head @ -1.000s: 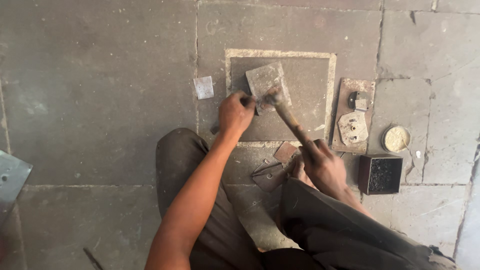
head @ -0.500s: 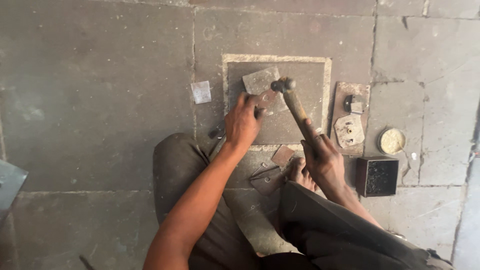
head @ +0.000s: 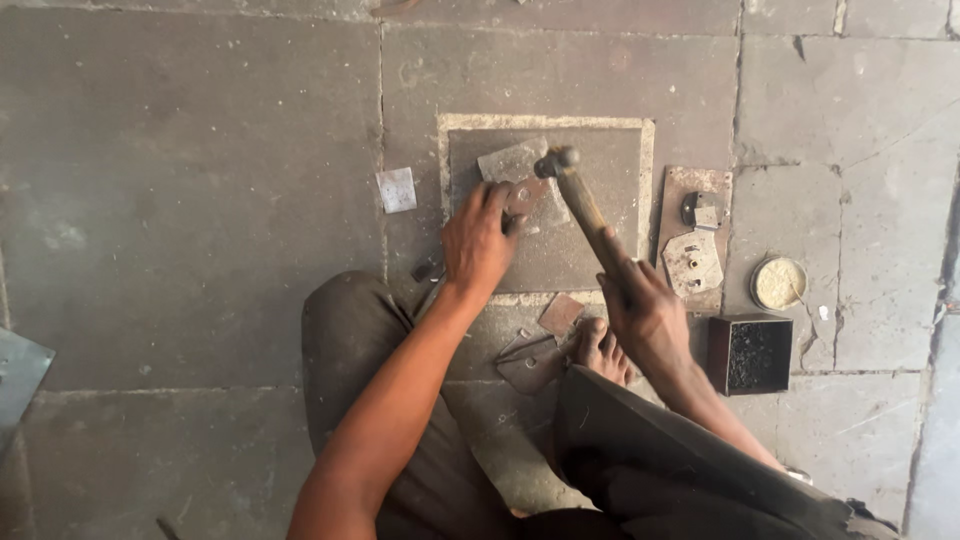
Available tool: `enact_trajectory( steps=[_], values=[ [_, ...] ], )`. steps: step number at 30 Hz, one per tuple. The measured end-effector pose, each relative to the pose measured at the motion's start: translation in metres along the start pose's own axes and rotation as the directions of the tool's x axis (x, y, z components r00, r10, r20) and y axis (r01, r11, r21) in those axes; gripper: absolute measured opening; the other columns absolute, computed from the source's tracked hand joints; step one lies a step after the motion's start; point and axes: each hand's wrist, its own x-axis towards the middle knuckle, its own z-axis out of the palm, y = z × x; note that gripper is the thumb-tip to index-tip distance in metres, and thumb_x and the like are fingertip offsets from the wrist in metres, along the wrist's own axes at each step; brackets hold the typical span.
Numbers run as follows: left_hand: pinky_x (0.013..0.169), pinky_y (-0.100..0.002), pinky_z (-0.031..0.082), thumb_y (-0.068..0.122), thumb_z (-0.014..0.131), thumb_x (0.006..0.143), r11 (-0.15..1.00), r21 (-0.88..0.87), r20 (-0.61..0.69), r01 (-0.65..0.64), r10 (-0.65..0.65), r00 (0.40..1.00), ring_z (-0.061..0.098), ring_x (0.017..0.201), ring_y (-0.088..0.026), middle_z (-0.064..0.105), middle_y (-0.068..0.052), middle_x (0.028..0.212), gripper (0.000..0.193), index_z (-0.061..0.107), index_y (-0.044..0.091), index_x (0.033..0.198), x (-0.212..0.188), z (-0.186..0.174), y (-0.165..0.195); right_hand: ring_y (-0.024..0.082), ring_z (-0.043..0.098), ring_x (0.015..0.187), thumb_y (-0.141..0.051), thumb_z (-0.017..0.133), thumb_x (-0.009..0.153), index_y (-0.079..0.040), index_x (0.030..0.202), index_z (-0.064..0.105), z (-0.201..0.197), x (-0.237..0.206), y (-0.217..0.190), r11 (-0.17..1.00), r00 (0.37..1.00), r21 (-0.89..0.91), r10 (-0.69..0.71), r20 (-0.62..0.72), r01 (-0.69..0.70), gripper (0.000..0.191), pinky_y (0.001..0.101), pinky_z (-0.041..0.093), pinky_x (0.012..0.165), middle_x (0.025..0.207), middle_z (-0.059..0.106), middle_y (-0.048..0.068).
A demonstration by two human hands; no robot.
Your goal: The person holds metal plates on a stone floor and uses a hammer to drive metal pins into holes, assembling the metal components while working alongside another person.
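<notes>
On the grey stone floor, the left hand presses its fingers down on a small grey sheet-metal piece lying on a dark square metal plate. Beside it, the right hand is clamped around a wooden-handled hammer, whose head hovers just at the piece's edge.

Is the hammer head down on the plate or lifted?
Cannot tell. The hammer in the right hand has its head over the metal plate's edge; one top-down view doesn't show contact.
</notes>
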Motion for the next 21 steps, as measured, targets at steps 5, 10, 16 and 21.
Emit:
enact_trajectory(
  steps=[5,10,16,21],
  values=[
    [0.074,-0.037,0.058,0.024,0.076,0.081,0.945,0.253,-0.158,-0.207,0.251,0.955,0.069,0.088,-0.021,0.073,-0.004,0.102,0.041,0.065,0.01,0.118,0.006,0.022,-0.008,0.026,0.072,0.077,-0.014,0.071,0.096,-0.02,0.154,0.051,0.0,-0.003,-0.004,0.995,0.993,0.009,-0.096,-0.076,0.096,0.061,0.0412,0.061,0.065,0.106,0.073,0.019],
    [0.043,-0.028,0.048,0.021,0.065,0.105,0.987,-0.052,0.04,0.15,-0.148,0.988,0.061,0.053,-0.013,0.072,-0.007,0.078,0.021,0.065,0.006,0.121,0.012,0.018,-0.001,0.024,0.074,0.077,-0.014,0.072,0.096,-0.017,0.153,0.052,-0.017,-0.009,-0.006,0.994,0.989,0.105,-0.015,-0.147,0.031,0.061,0.0395,0.061,0.064,0.101,0.075,0.016],
    [0.053,-0.033,0.056,0.03,0.067,0.099,0.853,-0.146,0.231,0.501,-0.463,0.856,0.068,0.059,-0.016,0.075,-0.008,0.081,0.028,0.058,0.008,0.114,0.016,0.001,-0.004,0.023,0.07,0.077,-0.014,0.07,0.1,-0.017,0.156,0.049,-0.014,-0.005,-0.006,0.967,0.948,0.036,-0.24,-0.207,0.253,0.059,0.0371,0.06,0.065,0.101,0.07,0.014],
    [0.072,-0.038,0.059,0.035,0.082,0.083,0.813,-0.259,0.218,0.521,-0.477,0.852,0.074,0.079,-0.023,0.076,-0.009,0.09,0.043,0.06,0.007,0.107,0.015,0.009,-0.022,0.023,0.059,0.051,-0.017,0.067,0.1,-0.025,0.153,0.051,0.002,0.009,-0.009,0.984,0.988,-0.168,-0.032,0.15,0.057,0.056,0.0398,0.054,0.044,0.078,0.064,0.008]
  ],
)
